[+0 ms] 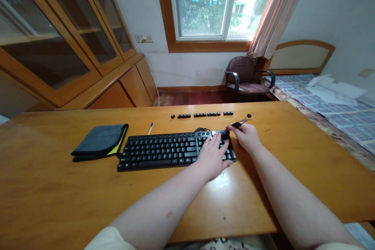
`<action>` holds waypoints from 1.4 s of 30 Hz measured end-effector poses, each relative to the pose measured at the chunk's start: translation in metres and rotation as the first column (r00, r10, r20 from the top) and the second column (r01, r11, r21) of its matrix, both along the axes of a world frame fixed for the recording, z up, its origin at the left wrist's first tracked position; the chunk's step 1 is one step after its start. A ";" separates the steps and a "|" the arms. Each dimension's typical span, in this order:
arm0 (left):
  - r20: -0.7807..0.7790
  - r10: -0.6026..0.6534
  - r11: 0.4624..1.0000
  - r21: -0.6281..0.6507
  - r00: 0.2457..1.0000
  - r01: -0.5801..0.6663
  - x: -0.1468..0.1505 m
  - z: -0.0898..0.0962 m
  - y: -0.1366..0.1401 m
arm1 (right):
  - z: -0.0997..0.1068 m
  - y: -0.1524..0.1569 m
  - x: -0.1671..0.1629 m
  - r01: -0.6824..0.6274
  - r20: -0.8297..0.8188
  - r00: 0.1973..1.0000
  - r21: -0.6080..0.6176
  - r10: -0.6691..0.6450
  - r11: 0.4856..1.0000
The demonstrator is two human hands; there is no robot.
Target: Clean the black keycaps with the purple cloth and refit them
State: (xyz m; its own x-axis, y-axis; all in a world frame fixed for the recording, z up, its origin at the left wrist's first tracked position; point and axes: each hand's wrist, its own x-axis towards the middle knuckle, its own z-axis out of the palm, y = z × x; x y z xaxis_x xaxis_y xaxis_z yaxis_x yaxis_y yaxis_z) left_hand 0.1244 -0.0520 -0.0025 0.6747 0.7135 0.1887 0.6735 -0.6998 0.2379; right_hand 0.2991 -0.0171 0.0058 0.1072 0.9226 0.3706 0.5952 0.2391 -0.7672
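A black keyboard (159, 150) lies on the wooden table. My left hand (212, 159) rests flat on its right end, fingers spread over the number pad and hiding part of it. Beyond the keyboard's top right corner, my right hand (247, 136) pinches a small slim tool (238, 124) with a dark grip and a thin metallic end pointing up and right. Its other end reaches the keyboard's top right corner, where a small dark piece shows; I cannot tell what that is. Several loose black keycaps (200, 115) stand in a row behind the keyboard.
A folded grey cloth (101, 140) with yellow lining lies left of the keyboard. A small white-handled brush (150, 128) lies behind it. One more keycap (249, 115) sits near the right hand. Past the table (73, 207) stand a chair (244, 72) and a bed (331, 97).
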 end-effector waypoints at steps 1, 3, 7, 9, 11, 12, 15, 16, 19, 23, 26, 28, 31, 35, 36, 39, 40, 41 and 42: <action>0.019 0.001 1.000 -0.010 1.000 -0.001 0.000 0.000 0.000 | 0.000 0.000 0.000 0.022 -0.063 0.998 -0.010 -0.023 1.000; 0.100 0.020 0.999 -0.053 0.995 -0.014 -0.002 0.001 0.001 | 0.000 -0.001 -0.003 0.031 -0.211 0.977 -0.047 -0.040 0.998; 0.465 0.191 0.966 -0.247 0.865 -0.081 -0.006 0.002 0.008 | 0.003 -0.007 -0.019 -0.058 -0.514 0.858 -0.107 -0.005 0.993; 0.634 0.287 0.927 -0.372 0.718 -0.042 -0.006 0.001 0.013 | 0.008 -0.012 -0.027 -0.120 -0.578 0.815 -0.115 0.032 0.986; 0.730 0.348 0.885 -0.463 0.588 0.051 -0.005 0.000 0.017 | 0.013 -0.015 -0.032 -0.167 -0.609 0.790 -0.112 0.065 0.980; 0.757 0.371 0.866 -0.491 0.537 0.094 -0.004 -0.001 0.019 | 0.014 -0.016 -0.033 -0.181 -0.617 0.783 -0.108 0.077 0.978; 0.790 0.441 0.823 -0.545 0.425 0.160 -0.003 -0.001 0.023 | 0.015 -0.017 -0.035 -0.186 -0.624 0.777 -0.100 0.084 0.978; 0.791 0.465 0.809 -0.562 0.398 0.172 -0.003 -0.001 0.024 | 0.014 -0.017 -0.035 -0.183 -0.627 0.775 -0.100 0.081 0.978; 0.783 0.522 0.773 -0.602 0.338 0.199 -0.004 0.001 0.025 | 0.012 -0.017 -0.035 -0.190 -0.642 0.762 -0.091 0.088 0.978; 0.773 0.556 0.754 -0.624 0.305 0.207 -0.005 0.004 0.023 | 0.010 -0.019 -0.035 -0.228 -0.641 0.758 -0.094 0.116 0.969; 0.778 0.552 0.755 -0.619 0.299 0.217 -0.006 0.006 0.022 | 0.011 -0.019 -0.035 -0.265 -0.628 0.767 -0.122 0.133 0.956; 0.785 0.543 0.757 -0.611 0.299 0.230 -0.006 0.007 0.022 | 0.012 -0.020 -0.036 -0.305 -0.611 0.774 -0.128 0.167 0.944; 0.784 0.549 0.752 -0.615 0.290 0.238 -0.006 0.009 0.022 | 0.013 -0.020 -0.039 -0.317 -0.555 0.804 -0.093 0.215 0.944; 0.778 0.575 0.740 -0.627 0.255 0.245 -0.006 0.010 0.024 | 0.012 -0.020 -0.040 -0.255 -0.450 0.864 -0.001 0.227 0.967; 0.777 0.580 0.737 -0.628 0.243 0.251 -0.006 0.010 0.025 | 0.011 -0.020 -0.039 -0.238 -0.420 0.878 0.029 0.228 0.971; 0.770 0.601 0.713 -0.638 0.216 0.289 -0.007 0.010 0.026 | 0.009 -0.021 -0.037 -0.206 -0.307 0.923 0.120 0.233 0.971; 0.759 0.619 0.691 -0.649 0.202 0.318 -0.007 0.010 0.027 | 0.009 -0.021 -0.036 -0.206 -0.269 0.933 0.150 0.240 0.967; 0.743 0.644 0.661 -0.660 0.181 0.358 -0.008 0.010 0.028 | 0.010 -0.021 -0.035 -0.219 -0.231 0.939 0.174 0.256 0.960; 0.723 0.674 0.623 -0.668 0.154 0.408 -0.008 0.009 0.029 | 0.011 -0.022 -0.034 -0.241 -0.196 0.940 0.189 0.277 0.952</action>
State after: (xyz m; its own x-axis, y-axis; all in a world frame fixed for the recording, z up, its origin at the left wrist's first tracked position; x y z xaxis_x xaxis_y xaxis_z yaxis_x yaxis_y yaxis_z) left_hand 0.1163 -0.0231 0.0069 0.2247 0.9742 -0.0224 -0.3958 0.1122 0.9115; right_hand 0.2651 -0.0389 0.0170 -0.0329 0.8594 0.5102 0.3183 0.4929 -0.8098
